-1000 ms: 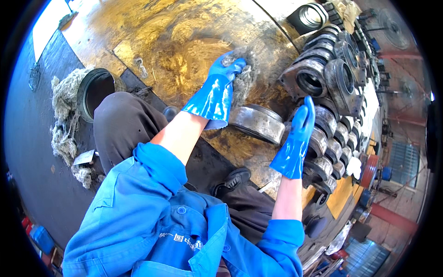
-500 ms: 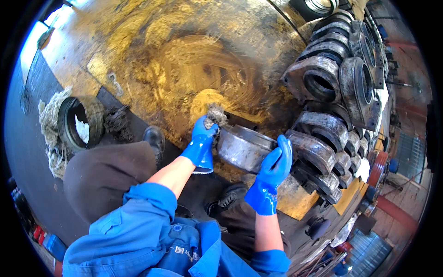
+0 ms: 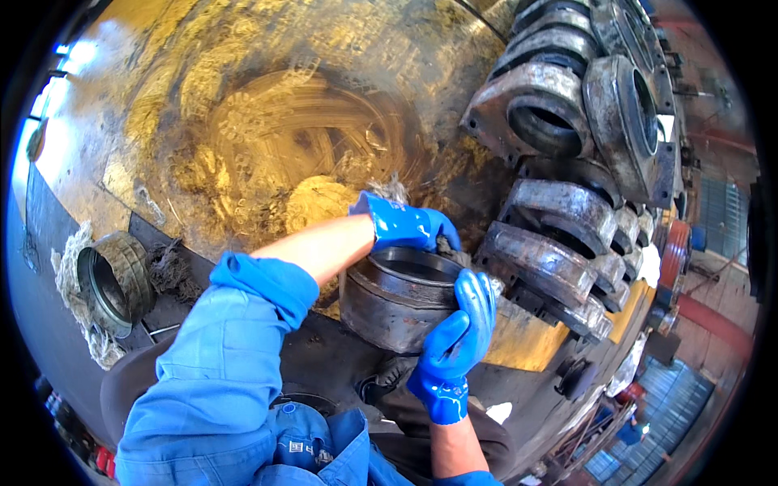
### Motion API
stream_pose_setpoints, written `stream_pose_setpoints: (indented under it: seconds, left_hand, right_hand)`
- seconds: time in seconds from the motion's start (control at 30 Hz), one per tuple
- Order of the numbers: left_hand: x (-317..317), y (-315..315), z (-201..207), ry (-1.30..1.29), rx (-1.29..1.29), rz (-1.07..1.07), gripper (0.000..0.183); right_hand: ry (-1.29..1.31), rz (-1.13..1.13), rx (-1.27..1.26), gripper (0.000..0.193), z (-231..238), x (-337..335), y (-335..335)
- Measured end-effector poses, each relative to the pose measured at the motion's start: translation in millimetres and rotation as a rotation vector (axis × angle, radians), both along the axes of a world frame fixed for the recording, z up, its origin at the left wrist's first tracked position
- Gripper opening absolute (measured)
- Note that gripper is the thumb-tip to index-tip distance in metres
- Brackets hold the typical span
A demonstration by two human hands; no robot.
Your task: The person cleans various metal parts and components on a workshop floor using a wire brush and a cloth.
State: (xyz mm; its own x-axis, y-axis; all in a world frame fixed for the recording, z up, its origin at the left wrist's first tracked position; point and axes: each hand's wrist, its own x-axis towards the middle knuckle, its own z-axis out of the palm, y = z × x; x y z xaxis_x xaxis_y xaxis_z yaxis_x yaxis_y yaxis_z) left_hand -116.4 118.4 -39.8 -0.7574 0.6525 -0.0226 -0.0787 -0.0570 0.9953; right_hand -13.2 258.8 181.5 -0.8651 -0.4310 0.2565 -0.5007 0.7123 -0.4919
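Resting at four o'clock on the collared metal ring (image 3: 387, 317), just six-o'clock of view centre, the right hand (image 3: 459, 338) has straightish fingers; the left hand (image 3: 412, 226) curls around a fibre wad (image 3: 450, 252) at one o'clock. Probably heavy, rigid, slick: grip opposite outer walls.

The floor (image 3: 267, 113) in the middle and far part is yellow-brown, smeared with dark, curving stains, and a thin dark seam (image 3: 482, 20) crosses it at the far right. On the left lies a dark grey stretch of flooring (image 3: 36, 304), meeting the yellow along a straight edge. Strong white glare (image 3: 81, 55) comes in at the far left and bleaches the floor there. At the right rises a dull brownish wall (image 3: 733, 287) with a reddish band (image 3: 713, 324) and bluish, finely lined panels (image 3: 668, 397).
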Motion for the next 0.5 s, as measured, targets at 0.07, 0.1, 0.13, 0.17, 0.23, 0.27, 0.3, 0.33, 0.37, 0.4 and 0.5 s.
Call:
stream_pose_setpoints:
  seconds: [0.07, 0.1, 0.13, 0.17, 0.23, 0.27, 0.3, 0.33, 0.37, 0.4, 0.5]
  left_hand:
    - [-1.0, -12.7, -2.1, -0.077, -0.107, -0.074, 0.065]
    - [0.4, -23.9, 11.2, -0.150, -0.133, -0.078, 0.064]
    - [1.8, -34.3, 24.7, -0.162, -0.179, -0.087, 0.063]
    - [5.0, -42.6, 31.2, -0.174, -0.224, -0.095, 0.062]
    - [14.0, -59.9, 24.8, -0.295, -0.270, -0.086, 0.060]
    - [15.0, -73.1, 23.5, -0.215, -0.362, -0.142, 0.059]
    - [19.9, -88.0, 23.3, -0.431, -0.344, -0.173, 0.059]
    - [24.8, -104.1, 5.1, -0.305, -0.490, -0.232, 0.060]
    - [28.6, -113.2, -13.8, -0.174, -0.628, -0.302, 0.060]
    - [28.8, -125.3, 3.5, -0.219, -0.674, -0.328, 0.061]
    - [39.2, -135.9, -17.8, -0.199, -0.284, -0.045, 0.067]
  right_hand:
    - [-0.013, -0.024, -0.008, 0.044, -0.4, 1.6, -1.6]
    - [-0.016, -0.024, -0.008, 0.044, -0.8, 1.3, -0.5]
    - [-0.013, -0.028, -0.012, 0.045, -1.9, 1.0, -0.7]
    - [-0.011, -0.031, -0.015, 0.045, -1.8, 1.7, -1.5]
    - [-0.019, -0.048, -0.032, 0.045, -2.7, 1.9, -1.4]
    - [-0.021, -0.056, -0.043, 0.045, -3.1, 1.2, -1.7]
    - [-0.024, -0.055, -0.042, 0.045, -2.6, 1.0, -2.0]
    - [-0.025, -0.044, -0.049, 0.046, -1.9, 0.8, -3.5]
    - [-0.026, -0.044, -0.048, 0.046, -1.6, 1.6, -3.5]
    - [-0.016, -0.040, -0.050, 0.046, -1.9, 1.1, -2.2]
    - [-0.002, -0.048, -0.058, 0.046, -1.5, 2.9, -4.2]
